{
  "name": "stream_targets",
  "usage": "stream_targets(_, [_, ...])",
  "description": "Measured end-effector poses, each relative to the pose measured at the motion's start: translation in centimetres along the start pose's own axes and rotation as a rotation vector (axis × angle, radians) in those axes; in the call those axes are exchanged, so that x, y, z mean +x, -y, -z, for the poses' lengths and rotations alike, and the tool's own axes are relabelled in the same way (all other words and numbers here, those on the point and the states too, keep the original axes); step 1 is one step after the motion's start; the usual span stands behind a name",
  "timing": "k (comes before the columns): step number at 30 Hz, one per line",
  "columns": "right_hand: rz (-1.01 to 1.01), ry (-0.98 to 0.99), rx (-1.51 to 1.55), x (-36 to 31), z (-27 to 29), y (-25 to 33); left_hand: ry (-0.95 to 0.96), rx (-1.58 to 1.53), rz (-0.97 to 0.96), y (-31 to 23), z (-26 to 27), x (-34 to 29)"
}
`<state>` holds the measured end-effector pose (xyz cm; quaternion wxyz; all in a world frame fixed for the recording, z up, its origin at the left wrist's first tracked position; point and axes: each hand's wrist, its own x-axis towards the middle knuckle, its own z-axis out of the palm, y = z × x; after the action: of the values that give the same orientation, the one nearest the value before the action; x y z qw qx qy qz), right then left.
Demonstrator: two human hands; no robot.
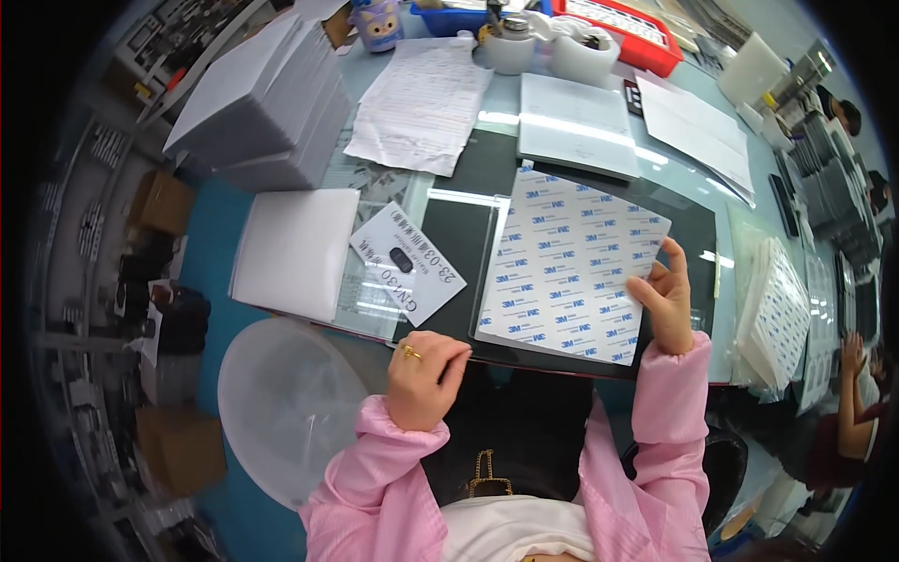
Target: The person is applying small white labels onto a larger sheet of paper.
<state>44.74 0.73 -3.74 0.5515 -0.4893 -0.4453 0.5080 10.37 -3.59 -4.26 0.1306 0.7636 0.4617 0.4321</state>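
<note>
A white sheet with a repeated blue print (pixel 571 267), probably adhesive backing, lies tilted over a black mat on the table in front of me. My right hand (pixel 667 295) pinches its right edge between thumb and fingers. Near the table's front edge, left of the sheet, my left hand (pixel 426 375) is curled, a ring on one finger. Its fingertips press together; whether anything small is between them is hidden. Beyond that hand lies a white card with handwriting (pixel 409 265), a small dark oval piece (pixel 401 259) on top of it.
At the left stand a stack of white paper (pixel 295 253) and a tall pile of white sheets (pixel 272 103). A translucent bin (pixel 290 412) sits below the table's edge. Behind are a written page (pixel 421 103), a sheet stack (pixel 576 126) and a red tray (pixel 646 42). Bagged sheets (pixel 777 309) lie right.
</note>
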Motion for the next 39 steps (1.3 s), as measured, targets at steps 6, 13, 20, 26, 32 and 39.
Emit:
stream_targets(6, [-0.043, -0.011, -0.056, -0.2, -0.8, 0.1, 0.053, 0.115, -0.022, 0.5, -0.7, -1.3])
stream_targets(13, [-0.033, -0.001, -0.070, 0.0, -0.5, -0.5, 0.073, 0.119, -0.061, 1.3, -0.8, -1.4])
stream_targets(20, [0.015, -0.224, 0.057, 1.1, 0.0, -0.3, 0.105, 0.152, 0.057, 0.8, -1.4, -0.1])
stream_targets(26, [-0.015, -0.200, 0.040, 1.0, 0.3, -0.6, 0.132, 0.204, -0.016, 1.0, -1.5, -0.9])
stream_targets(32, [-0.007, -0.207, 0.061, 0.9, 0.2, -0.6, 0.115, 0.214, -0.002, 0.7, -1.8, -1.0])
stream_targets(39, [-0.031, -0.193, 0.048, 0.7, -0.2, -0.2, 0.186, 0.162, -0.009, 0.2, -2.4, 1.2])
